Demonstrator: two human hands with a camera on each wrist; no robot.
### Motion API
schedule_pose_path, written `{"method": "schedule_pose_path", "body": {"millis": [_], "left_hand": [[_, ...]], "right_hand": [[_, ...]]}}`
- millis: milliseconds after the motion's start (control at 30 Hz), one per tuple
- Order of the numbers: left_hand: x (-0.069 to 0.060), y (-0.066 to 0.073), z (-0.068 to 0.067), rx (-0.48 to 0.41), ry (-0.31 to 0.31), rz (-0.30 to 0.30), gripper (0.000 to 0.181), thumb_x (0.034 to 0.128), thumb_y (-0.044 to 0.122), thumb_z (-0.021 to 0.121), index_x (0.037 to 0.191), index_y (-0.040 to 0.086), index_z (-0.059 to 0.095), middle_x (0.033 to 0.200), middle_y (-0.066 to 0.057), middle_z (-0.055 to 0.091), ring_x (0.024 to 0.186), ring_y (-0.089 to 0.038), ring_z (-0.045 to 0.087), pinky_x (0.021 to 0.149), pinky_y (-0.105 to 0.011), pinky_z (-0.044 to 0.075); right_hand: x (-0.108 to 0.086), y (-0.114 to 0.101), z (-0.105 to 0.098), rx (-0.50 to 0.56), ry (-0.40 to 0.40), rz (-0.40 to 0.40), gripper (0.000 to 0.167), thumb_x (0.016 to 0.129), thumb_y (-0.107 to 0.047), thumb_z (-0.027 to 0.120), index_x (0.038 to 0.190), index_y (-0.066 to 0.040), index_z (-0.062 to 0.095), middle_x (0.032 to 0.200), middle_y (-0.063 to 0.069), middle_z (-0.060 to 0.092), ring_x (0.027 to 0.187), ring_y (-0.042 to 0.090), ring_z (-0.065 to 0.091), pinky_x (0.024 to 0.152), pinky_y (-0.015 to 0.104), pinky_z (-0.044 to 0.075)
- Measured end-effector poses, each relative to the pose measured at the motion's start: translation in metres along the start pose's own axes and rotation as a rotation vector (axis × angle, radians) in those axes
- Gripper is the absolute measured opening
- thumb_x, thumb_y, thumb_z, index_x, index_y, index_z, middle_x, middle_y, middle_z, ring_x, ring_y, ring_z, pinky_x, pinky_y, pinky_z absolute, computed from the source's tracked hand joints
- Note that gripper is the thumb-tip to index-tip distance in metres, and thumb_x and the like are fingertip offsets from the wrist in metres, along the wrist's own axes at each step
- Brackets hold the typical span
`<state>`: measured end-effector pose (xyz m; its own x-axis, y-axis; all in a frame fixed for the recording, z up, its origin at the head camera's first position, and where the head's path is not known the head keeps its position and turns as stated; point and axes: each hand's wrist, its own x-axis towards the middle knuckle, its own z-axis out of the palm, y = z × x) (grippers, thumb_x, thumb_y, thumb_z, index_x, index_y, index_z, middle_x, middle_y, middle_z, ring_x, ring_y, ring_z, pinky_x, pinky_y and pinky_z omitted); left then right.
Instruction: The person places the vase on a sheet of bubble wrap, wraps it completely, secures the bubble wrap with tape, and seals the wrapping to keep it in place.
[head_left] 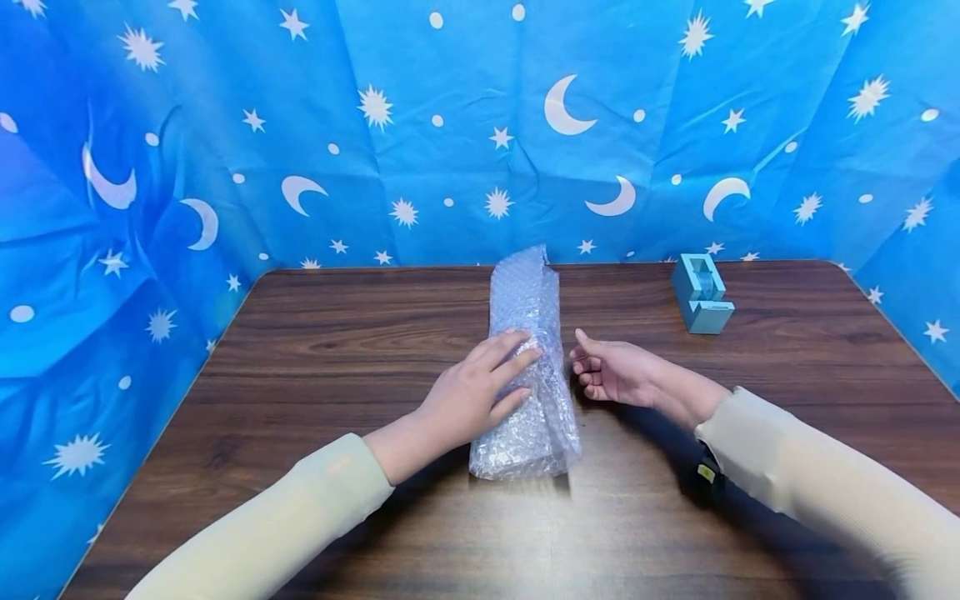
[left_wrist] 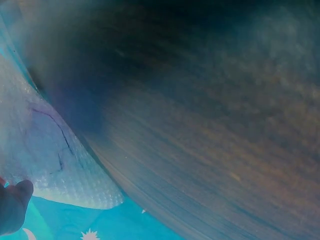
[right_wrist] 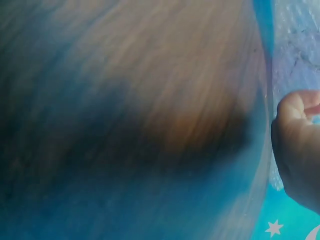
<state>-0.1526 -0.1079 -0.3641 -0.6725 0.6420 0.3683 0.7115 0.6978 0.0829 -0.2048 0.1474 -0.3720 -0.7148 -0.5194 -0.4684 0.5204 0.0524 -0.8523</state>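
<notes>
A long bundle of clear bubble wrap (head_left: 517,292) lies lengthwise in the middle of the table; what it may contain cannot be made out. My left hand (head_left: 476,387) rests on it from the left, fingers spread over the top layer. Just off the bundle's right side is my right hand (head_left: 611,371), thumb up and fingers loosely bent, with nothing held. In the left wrist view the bubble wrap (left_wrist: 45,150) shows at the left edge beside a fingertip. The right wrist view has my right hand (right_wrist: 300,145) at its right edge, close to the wrap.
A light blue tape dispenser (head_left: 708,317) stands at the back right of the dark wooden table (head_left: 360,333). Behind and along the sides hangs a blue cloth (head_left: 465,83) with white moons and stars.
</notes>
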Motion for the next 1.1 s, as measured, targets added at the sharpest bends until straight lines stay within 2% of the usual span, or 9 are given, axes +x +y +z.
{"method": "schedule_pose_path", "body": {"millis": [200, 300, 400, 533, 633, 733, 833, 1000, 1100], "left_hand": [[0.0, 0.001, 0.002, -0.018, 0.01, 0.0, 0.049, 0.1005, 0.03, 0.065, 0.147, 0.017, 0.055, 0.156, -0.01, 0.051, 0.143, -0.03, 0.051, 0.09, -0.041, 0.062], [0.0, 0.002, 0.003, -0.022, 0.014, 0.002, 0.049, 0.1003, 0.029, 0.066, 0.147, 0.016, 0.055, 0.156, -0.01, 0.051, 0.143, -0.03, 0.051, 0.088, -0.04, 0.063], [0.002, 0.003, 0.005, -0.028, 0.023, 0.003, 0.049, 0.1001, 0.028, 0.066, 0.147, 0.016, 0.056, 0.155, -0.01, 0.051, 0.143, -0.029, 0.051, 0.087, -0.04, 0.063], [0.003, 0.005, 0.005, -0.029, 0.037, 0.014, 0.048, 0.0999, 0.027, 0.066, 0.146, 0.015, 0.056, 0.155, -0.01, 0.051, 0.144, -0.029, 0.051, 0.089, -0.04, 0.063], [0.004, 0.006, 0.004, -0.023, 0.028, 0.027, 0.049, 0.1, 0.027, 0.066, 0.146, 0.015, 0.056, 0.155, -0.011, 0.052, 0.144, -0.03, 0.05, 0.094, -0.041, 0.061], [0.007, 0.005, 0.0, -0.035, 0.0, 0.037, 0.05, 0.0998, 0.028, 0.066, 0.147, 0.014, 0.055, 0.155, -0.011, 0.051, 0.145, -0.03, 0.049, 0.104, -0.044, 0.057], [0.011, 0.003, -0.006, -0.073, -0.031, 0.037, 0.053, 0.0993, 0.028, 0.067, 0.148, 0.014, 0.053, 0.155, -0.011, 0.052, 0.144, -0.03, 0.05, 0.112, -0.047, 0.051], [0.016, 0.002, -0.016, -0.129, -0.06, 0.012, 0.053, 0.1007, 0.028, 0.065, 0.151, 0.014, 0.051, 0.157, -0.01, 0.051, 0.144, -0.03, 0.051, 0.115, -0.049, 0.048], [0.014, -0.001, -0.021, -0.119, -0.053, -0.01, 0.05, 0.1015, 0.029, 0.063, 0.149, 0.014, 0.054, 0.159, -0.01, 0.05, 0.146, -0.03, 0.049, 0.116, -0.051, 0.046]], "right_hand": [[0.004, 0.005, 0.012, 0.002, -0.106, 0.078, 0.048, 0.107, -0.054, 0.021, 0.108, -0.012, 0.046, 0.091, -0.004, 0.061, 0.075, 0.004, 0.06, 0.069, 0.017, 0.053], [0.007, 0.014, 0.013, 0.025, -0.127, 0.054, 0.048, 0.106, -0.055, 0.021, 0.108, -0.015, 0.047, 0.093, -0.003, 0.066, 0.08, 0.006, 0.066, 0.074, 0.021, 0.056], [0.015, 0.026, 0.009, 0.086, -0.164, -0.003, 0.047, 0.104, -0.057, 0.025, 0.109, -0.017, 0.049, 0.094, -0.002, 0.068, 0.085, 0.008, 0.069, 0.078, 0.024, 0.059], [0.015, 0.03, 0.015, 0.129, -0.107, -0.058, 0.038, 0.107, -0.05, 0.024, 0.114, -0.019, 0.045, 0.089, -0.005, 0.067, 0.083, 0.007, 0.068, 0.075, 0.024, 0.058], [0.003, 0.024, 0.025, 0.105, -0.022, -0.05, 0.026, 0.111, -0.037, 0.02, 0.113, -0.022, 0.04, 0.086, -0.008, 0.065, 0.08, 0.004, 0.065, 0.073, 0.023, 0.057], [-0.006, 0.02, 0.025, 0.093, -0.017, -0.021, 0.028, 0.113, -0.032, 0.019, 0.11, -0.021, 0.043, 0.088, -0.007, 0.065, 0.08, 0.005, 0.064, 0.073, 0.023, 0.056], [-0.013, 0.016, 0.02, 0.072, -0.039, 0.016, 0.034, 0.113, -0.035, 0.02, 0.105, -0.019, 0.048, 0.088, -0.007, 0.063, 0.08, 0.006, 0.062, 0.073, 0.022, 0.054], [-0.02, 0.012, 0.011, -0.018, -0.007, 0.044, 0.035, 0.113, -0.037, 0.025, 0.097, -0.019, 0.051, 0.079, -0.01, 0.055, 0.071, 0.004, 0.053, 0.068, 0.02, 0.047], [-0.024, 0.011, 0.006, -0.068, 0.025, 0.038, 0.033, 0.112, -0.034, 0.028, 0.095, -0.019, 0.052, 0.077, -0.011, 0.052, 0.068, 0.003, 0.049, 0.066, 0.019, 0.044]]}}
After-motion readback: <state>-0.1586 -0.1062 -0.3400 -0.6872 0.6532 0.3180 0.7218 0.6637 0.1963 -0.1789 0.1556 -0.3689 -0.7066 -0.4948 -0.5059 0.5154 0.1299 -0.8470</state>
